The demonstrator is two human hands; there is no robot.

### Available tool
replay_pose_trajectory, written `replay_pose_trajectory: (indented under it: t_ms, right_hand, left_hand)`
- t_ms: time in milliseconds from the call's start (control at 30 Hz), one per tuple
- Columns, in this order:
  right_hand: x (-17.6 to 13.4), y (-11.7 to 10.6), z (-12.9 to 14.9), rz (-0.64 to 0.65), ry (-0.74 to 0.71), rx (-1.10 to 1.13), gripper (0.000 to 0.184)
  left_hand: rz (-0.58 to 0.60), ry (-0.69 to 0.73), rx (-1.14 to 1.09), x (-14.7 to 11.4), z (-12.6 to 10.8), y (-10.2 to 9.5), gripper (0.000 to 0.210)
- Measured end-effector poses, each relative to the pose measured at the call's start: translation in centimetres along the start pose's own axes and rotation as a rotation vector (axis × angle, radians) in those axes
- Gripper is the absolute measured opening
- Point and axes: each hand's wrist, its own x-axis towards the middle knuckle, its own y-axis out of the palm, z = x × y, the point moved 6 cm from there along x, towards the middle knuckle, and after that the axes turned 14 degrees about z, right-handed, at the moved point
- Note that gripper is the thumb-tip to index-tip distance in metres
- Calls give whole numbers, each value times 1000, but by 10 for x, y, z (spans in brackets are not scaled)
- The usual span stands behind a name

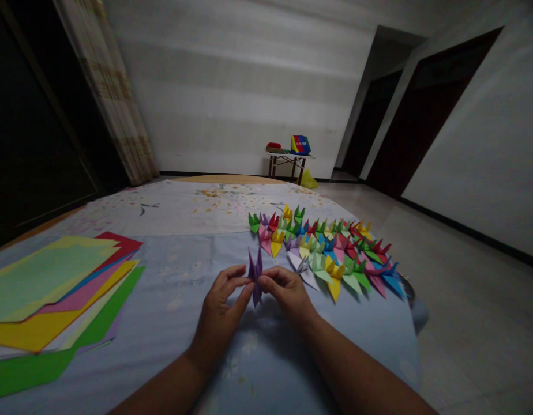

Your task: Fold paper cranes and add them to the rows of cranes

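Observation:
A purple origami crane (pixel 256 271), partly folded with narrow points up and down, is held upright above the blue cloth. My left hand (pixel 225 302) pinches its left side between thumb and fingers. On the opposite side, the thumb and fingers of my right hand (pixel 288 291) close on its edge. Fingertips hide the middle of the paper. Just beyond my right hand stand rows of finished paper cranes (pixel 333 271) in many colours, the nearest ones white, light green and yellow.
Coloured paper sheets (pixel 45 282) lie in a fanned stack at the left. A floral cloth (pixel 184 207) covers the table's far part. The table's rounded right edge runs close to the cranes. A small side table (pixel 288 155) with a colourful box (pixel 300 144) stands by the wall.

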Motion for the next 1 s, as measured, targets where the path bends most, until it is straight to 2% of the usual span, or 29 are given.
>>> replay_pose_trajectory:
  t_ms: [167,300,400,533,633,867,1000]
  right_hand:
    - [0,0,-1,12,13,21,26]
    - [0,1,0,16,36,-38,27]
    - [0,0,0,-19,54,-63,29]
    - [1,-4,-5,-46,61,-58,31]
    - [2,-6,-10,-54,58,-63,32]
    - [2,-1,-12,-10,67,-48,28]
    - [2,1,-15,17,83,8,27]
  left_hand:
    - [58,-104,-263,2,12,9,13]
    - [-29,-231,-478,1,23,10,21]
    - [-67,-288,-550,1,27,10,26]
    - [86,-348,-579,2,24,19,21]
    - [140,-342,-565,2,23,21,20]
    - [104,-314,-479,2,28,18,21]
    - [95,-281,-441,2,22,14,20]
